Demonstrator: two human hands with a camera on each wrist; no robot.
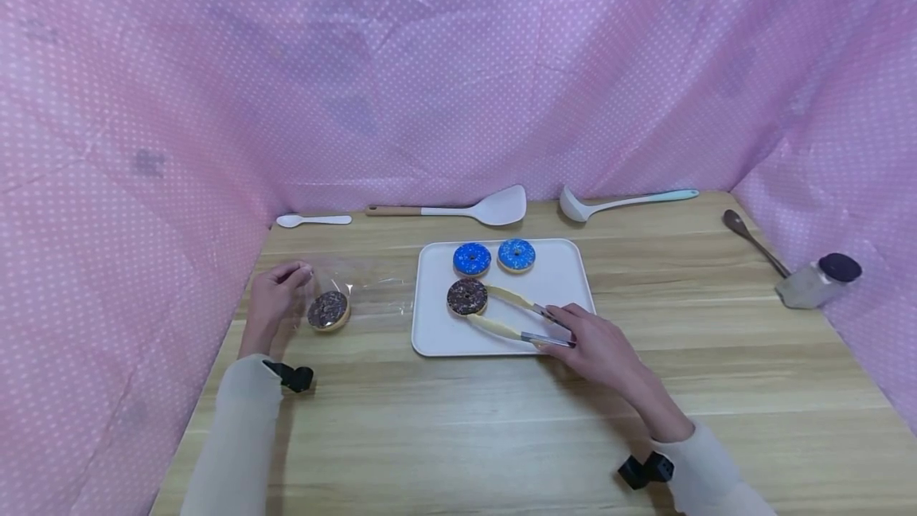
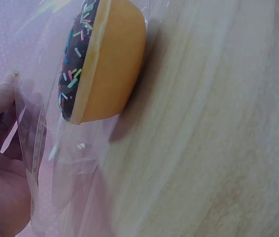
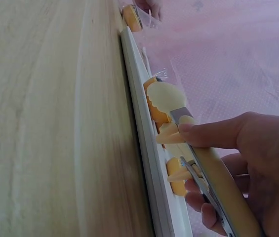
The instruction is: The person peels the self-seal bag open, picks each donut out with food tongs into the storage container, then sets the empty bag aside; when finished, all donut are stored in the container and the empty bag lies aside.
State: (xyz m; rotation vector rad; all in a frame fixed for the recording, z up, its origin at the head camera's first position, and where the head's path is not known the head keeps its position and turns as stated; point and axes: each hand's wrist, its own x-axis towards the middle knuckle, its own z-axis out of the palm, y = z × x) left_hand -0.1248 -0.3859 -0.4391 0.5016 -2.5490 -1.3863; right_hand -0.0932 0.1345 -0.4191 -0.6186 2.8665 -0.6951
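Observation:
My left hand (image 1: pixel 272 297) pinches the edge of a clear plastic bag (image 1: pixel 380 297) between thumb and fingers at the left of the table. Inside that bag lies a chocolate-topped donut (image 1: pixel 329 312) with sprinkles, its tan side facing the camera in the left wrist view. A pair of cream-tipped tongs (image 1: pixel 501 330) is in my right hand (image 1: pixel 602 345), gripped by the metal arms. The tong tips straddle a second chocolate donut (image 1: pixel 460 302), which is on the white tray (image 1: pixel 431 341). Behind it on the tray are two blue-topped donuts (image 1: pixel 466 267).
Along the back lie a small white spoon (image 1: pixel 322 220), a spatula (image 1: pixel 501 207) with a wooden handle and a white ladle (image 1: pixel 577 209). At the right are a dark spoon (image 1: pixel 752 239) and a jar (image 1: pixel 805 287) with a black lid. Pink dotted cloth (image 1: pixel 458 86) encloses the table.

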